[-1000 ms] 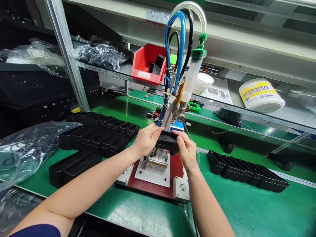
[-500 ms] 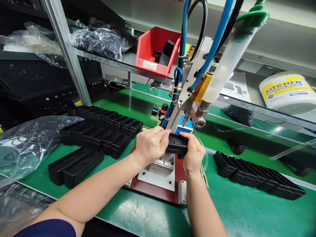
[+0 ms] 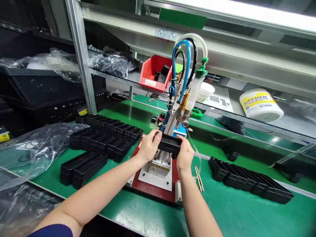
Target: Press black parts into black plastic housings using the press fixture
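The undersides of the black part [image 3: 170, 143] and the fingers curled behind it are hidden, and each end of the part is covered by a hand. The left hand [image 3: 149, 146] grips one end, its thumb on the near side; the right hand [image 3: 184, 154] is clamped on the other end, with fingers at its top edge. Both forearms reach forward from the bottom of the view, converging on the part, which is held up off the table [image 3: 138, 205], in front of the metal post of the machine [image 3: 172, 118]. The hands and part block the view of the post's lower stretch, and the right forearm partly covers a pale switch box [image 3: 178, 191] on the red base [image 3: 145, 191]. The label on the metal block [image 3: 159, 169] is too small to read in full. A clear syringe [image 3: 195, 92] with a green cap leans above and beyond the right hand. To the left, black trays [image 3: 106, 135] stand in rows, with two more [image 3: 84, 168] nearer, beside a clear plastic bag [image 3: 44, 148]. To the right lie thin metal tools [image 3: 198, 177] and a row of angled black pieces [image 3: 249, 181]. On the shelf behind sit a red bin [image 3: 155, 74] and a tilted white tub [image 3: 261, 105].
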A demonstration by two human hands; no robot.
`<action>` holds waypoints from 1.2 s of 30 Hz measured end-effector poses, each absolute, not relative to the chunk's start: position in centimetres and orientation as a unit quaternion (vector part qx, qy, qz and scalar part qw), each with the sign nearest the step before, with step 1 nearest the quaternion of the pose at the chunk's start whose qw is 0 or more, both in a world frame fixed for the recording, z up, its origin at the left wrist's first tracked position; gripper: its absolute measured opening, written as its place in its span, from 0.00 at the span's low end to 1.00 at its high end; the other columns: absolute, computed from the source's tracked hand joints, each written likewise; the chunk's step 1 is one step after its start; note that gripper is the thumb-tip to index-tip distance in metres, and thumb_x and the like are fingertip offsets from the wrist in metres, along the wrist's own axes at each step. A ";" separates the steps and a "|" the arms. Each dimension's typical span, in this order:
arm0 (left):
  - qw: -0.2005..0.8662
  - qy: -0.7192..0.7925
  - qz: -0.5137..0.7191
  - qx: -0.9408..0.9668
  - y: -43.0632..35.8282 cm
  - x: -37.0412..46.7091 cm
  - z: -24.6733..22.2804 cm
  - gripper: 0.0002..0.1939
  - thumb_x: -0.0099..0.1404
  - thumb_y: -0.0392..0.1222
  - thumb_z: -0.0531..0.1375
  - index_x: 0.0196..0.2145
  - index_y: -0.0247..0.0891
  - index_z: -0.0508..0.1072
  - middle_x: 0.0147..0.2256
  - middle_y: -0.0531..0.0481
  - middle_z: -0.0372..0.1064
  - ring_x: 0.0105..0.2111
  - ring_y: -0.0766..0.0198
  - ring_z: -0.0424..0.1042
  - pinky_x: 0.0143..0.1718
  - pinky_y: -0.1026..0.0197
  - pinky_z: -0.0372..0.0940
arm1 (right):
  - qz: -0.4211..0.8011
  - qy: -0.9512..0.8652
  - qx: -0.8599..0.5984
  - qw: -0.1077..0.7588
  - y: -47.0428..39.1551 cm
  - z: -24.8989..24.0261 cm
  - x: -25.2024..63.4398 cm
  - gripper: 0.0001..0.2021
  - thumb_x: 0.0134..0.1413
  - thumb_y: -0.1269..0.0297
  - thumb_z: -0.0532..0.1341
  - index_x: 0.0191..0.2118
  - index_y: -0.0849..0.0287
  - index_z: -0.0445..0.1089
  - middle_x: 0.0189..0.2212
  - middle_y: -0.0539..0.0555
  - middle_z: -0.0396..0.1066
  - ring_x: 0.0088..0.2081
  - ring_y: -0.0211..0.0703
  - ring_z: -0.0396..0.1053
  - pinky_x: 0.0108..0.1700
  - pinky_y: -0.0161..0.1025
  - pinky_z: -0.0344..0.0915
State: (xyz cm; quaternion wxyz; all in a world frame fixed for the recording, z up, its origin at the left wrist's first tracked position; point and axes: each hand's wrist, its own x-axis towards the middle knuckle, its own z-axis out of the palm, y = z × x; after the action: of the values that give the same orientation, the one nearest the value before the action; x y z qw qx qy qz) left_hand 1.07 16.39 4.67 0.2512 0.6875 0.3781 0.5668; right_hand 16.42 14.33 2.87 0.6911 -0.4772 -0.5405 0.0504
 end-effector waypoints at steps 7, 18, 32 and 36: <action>0.216 0.405 0.601 0.654 16.4 2.6 3.9 0.23 0.70 0.57 0.42 0.23 0.40 0.53 0.21 0.55 0.54 0.23 0.67 0.55 0.28 0.62 0.50 | -0.007 -0.520 -0.493 0.698 14.8 2.4 16.1 0.23 0.63 0.54 0.45 0.39 0.61 0.73 0.35 0.57 0.73 0.37 0.46 0.69 0.40 0.43 0.63; 0.272 0.389 0.621 0.624 16.4 2.5 3.3 0.28 0.69 0.63 0.41 0.25 0.38 0.61 0.22 0.53 0.57 0.26 0.65 0.58 0.31 0.61 0.54 | -0.004 -0.531 -0.496 0.687 14.6 2.7 16.2 0.22 0.63 0.53 0.46 0.37 0.62 0.72 0.35 0.56 0.72 0.39 0.46 0.67 0.43 0.42 0.61; 0.620 0.211 0.612 0.444 14.7 1.8 6.4 0.37 0.64 0.71 0.40 0.41 0.35 0.72 0.33 0.45 0.73 0.32 0.59 0.73 0.30 0.61 0.67 | 0.005 -0.540 -0.444 0.715 13.6 5.8 15.9 0.21 0.62 0.48 0.48 0.37 0.60 0.70 0.34 0.53 0.70 0.38 0.44 0.66 0.42 0.41 0.60; 0.589 0.210 0.578 0.524 12.1 -0.4 6.6 0.38 0.65 0.70 0.37 0.48 0.37 0.70 0.39 0.42 0.74 0.38 0.55 0.73 0.36 0.57 0.69 | 0.014 -0.543 -0.435 0.718 11.1 6.1 15.4 0.21 0.62 0.49 0.48 0.38 0.59 0.70 0.36 0.54 0.70 0.40 0.46 0.67 0.42 0.42 0.61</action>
State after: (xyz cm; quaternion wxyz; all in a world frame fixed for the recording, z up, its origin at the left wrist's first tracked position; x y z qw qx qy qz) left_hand -0.40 12.07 6.57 0.5894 0.5239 0.2096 0.5781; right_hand 15.38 11.08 6.14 0.7182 -0.4352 -0.5427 0.0141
